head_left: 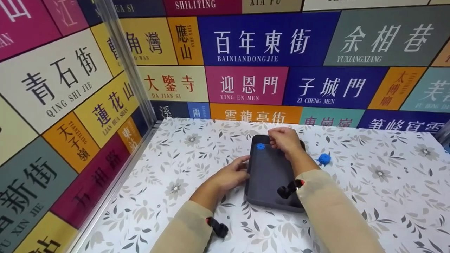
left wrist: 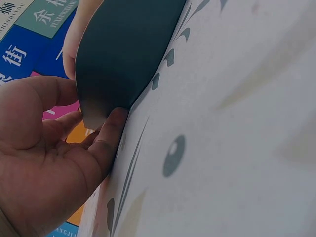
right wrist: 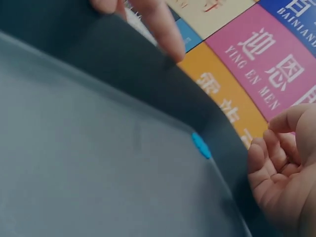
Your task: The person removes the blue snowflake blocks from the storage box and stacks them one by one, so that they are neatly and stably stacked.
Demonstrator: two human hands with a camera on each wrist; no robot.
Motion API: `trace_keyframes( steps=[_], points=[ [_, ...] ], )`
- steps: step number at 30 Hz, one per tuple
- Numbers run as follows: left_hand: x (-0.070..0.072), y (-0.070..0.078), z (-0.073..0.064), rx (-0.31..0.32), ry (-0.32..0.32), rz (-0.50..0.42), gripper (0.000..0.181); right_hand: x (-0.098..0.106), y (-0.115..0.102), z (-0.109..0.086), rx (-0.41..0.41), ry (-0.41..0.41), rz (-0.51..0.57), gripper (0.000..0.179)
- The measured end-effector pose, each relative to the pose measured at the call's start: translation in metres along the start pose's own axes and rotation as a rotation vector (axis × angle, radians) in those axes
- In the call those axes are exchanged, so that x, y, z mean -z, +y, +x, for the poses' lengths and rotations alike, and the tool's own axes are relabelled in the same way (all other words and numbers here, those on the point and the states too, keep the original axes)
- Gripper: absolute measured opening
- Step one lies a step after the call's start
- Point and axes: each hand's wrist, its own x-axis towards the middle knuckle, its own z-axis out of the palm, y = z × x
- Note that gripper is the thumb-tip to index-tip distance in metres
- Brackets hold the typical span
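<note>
A dark grey rectangular tray lies on the table, with a flat blue flower-shaped piece inside at its far left corner. My left hand rests against the tray's left side; its loosely extended fingers touch the wall and rim. Over the far right corner is my right hand, fingers curled and thumb against the index finger. The right wrist view shows nothing between those fingertips, and the hand sits just outside the tray wall. A blue knobbly cluster lies on the table right of the tray, near the right forearm.
The table is covered with a white cloth printed with grey leaves and flowers. Colourful sign-patterned panels rise behind it and along the left. Black wrist-camera mounts stick out from both sleeves, the right one overhanging the tray.
</note>
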Motion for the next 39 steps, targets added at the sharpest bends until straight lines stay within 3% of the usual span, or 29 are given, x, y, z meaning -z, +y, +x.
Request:
trace_keyframes(
  steps=[8,25,33,39],
  points=[
    [0.002,0.001,-0.001,0.009,0.003,0.069,0.077,-0.007,0.018,0.003,0.034,-0.075,-0.074,0.032],
    [0.003,0.002,0.000,0.000,-0.012,0.086,0.077,-0.007,0.026,0.007,0.049,-0.121,-0.480,0.041],
    [0.002,0.002,0.000,0.006,-0.014,0.066,0.075,-0.009,0.025,0.006,0.087,-0.131,-0.563,0.044],
    [0.001,0.002,0.000,0.012,-0.025,0.039,0.075,-0.009,0.026,0.006,0.121,-0.139,-0.562,0.043]
  ],
)
